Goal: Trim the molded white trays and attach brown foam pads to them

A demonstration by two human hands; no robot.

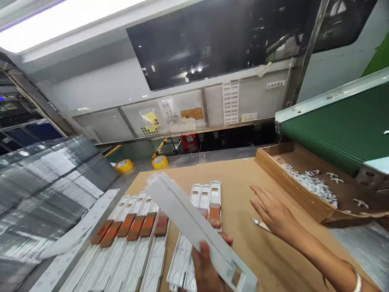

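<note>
Two tape rolls [159,162] far back on the surface [237,190], green belt [343,117] at right. Gripping a white strip [185,211] in the left hand [206,267], holding the right hand [275,215] open.

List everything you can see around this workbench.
Raised strip: one, white, centre
Lying strips: about nine, white, left and centre
Blocks: about eight, reddish, on lying strips
Tape rolls: two, yellow, beyond strips
Cardboard sheet: one, brown, foreground
Pointed tool: one, pale, on cardboard
Open carton: one, brown, right
Small pieces: many, grey, in carton
Conveyor belt: one, green, upper right
Wrapped stacks: several, grey, left
Glossy panel: one, black, top
Labels: many, mostly white, back
Lamp: one, white, upper left
Left hand: one, bare, gripping raised strip
Right hand: one, bare, open above cardboard
</note>
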